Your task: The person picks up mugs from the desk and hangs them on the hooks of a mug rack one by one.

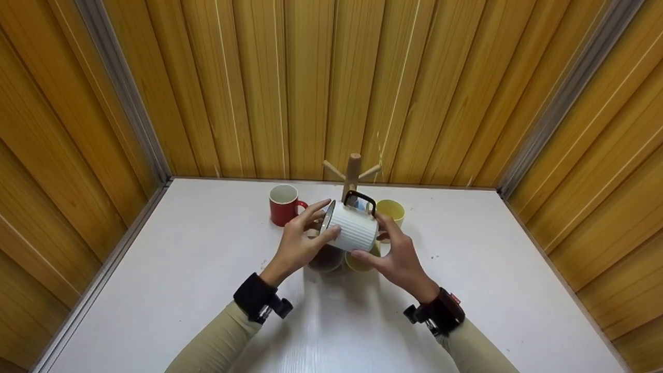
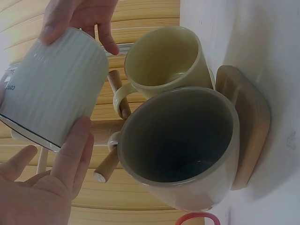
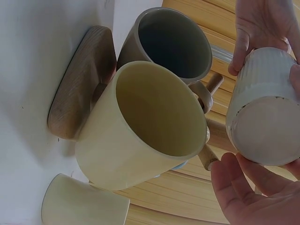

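Note:
A white ribbed mug (image 1: 355,228) with a black handle (image 1: 361,196) is held sideways in the air, its dark-rimmed mouth to the left and its base to the right. My left hand (image 1: 300,242) grips the rim end between thumb and fingers. At the base end, my right hand (image 1: 403,259) holds the mug with thumb and fingers. Behind and below it stands a wooden mug rack (image 1: 353,168). A grey-brown mug (image 2: 187,194) and a pale yellow mug (image 3: 136,126) hang by their handles on its pegs, mouths toward me.
A red mug (image 1: 282,211) with a pale inside stands left of the rack. Another yellow mug (image 1: 392,209) stands on the white table (image 1: 466,269) to the right. Something blue (image 1: 358,204) shows partly behind the held mug. Wood-patterned walls (image 1: 305,93) enclose the table.

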`<move>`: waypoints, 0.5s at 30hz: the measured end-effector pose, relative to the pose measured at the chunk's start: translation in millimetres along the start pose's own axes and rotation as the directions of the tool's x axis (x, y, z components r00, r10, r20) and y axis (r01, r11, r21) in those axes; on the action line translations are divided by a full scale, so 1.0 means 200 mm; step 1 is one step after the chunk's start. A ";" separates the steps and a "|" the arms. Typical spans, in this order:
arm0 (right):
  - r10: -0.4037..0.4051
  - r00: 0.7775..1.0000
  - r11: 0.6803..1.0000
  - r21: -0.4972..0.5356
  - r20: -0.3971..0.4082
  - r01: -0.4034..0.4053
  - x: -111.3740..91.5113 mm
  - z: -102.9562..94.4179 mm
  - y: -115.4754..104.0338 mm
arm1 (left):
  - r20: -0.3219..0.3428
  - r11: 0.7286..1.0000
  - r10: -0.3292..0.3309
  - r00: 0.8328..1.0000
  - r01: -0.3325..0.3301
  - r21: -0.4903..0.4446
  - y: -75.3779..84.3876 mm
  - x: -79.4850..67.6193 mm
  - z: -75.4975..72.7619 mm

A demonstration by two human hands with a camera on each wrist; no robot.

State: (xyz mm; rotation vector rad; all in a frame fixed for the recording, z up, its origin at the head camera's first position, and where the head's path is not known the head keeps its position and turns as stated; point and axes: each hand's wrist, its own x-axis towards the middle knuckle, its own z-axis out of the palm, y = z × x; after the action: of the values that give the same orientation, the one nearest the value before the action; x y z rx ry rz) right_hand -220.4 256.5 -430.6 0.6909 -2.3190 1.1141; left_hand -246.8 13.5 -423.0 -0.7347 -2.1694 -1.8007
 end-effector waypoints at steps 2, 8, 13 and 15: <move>0.009 1.000 1.000 0.011 0.005 -0.009 0.00 0.00 0.01 | -0.007 1.000 -0.004 1.000 0.003 -0.008 0.00 0.00 0.00; 0.023 1.000 1.000 0.005 0.009 -0.023 0.01 0.01 0.01 | -0.028 1.000 -0.007 1.000 0.007 -0.009 0.00 0.01 0.00; 0.037 0.999 0.999 -0.007 0.014 -0.036 0.02 0.02 0.02 | -0.036 1.000 -0.025 0.999 0.025 0.003 -0.01 0.02 0.00; 0.044 0.999 0.999 -0.006 0.017 -0.044 0.02 0.03 0.02 | -0.040 0.999 -0.034 0.999 0.034 0.001 -0.01 0.03 0.00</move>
State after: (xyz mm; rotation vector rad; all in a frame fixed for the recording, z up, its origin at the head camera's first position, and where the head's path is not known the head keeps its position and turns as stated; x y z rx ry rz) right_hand -227.5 253.2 -432.7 0.6519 -2.3614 1.1249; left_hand -252.7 13.8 -422.0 -0.6590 -2.1704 -1.8139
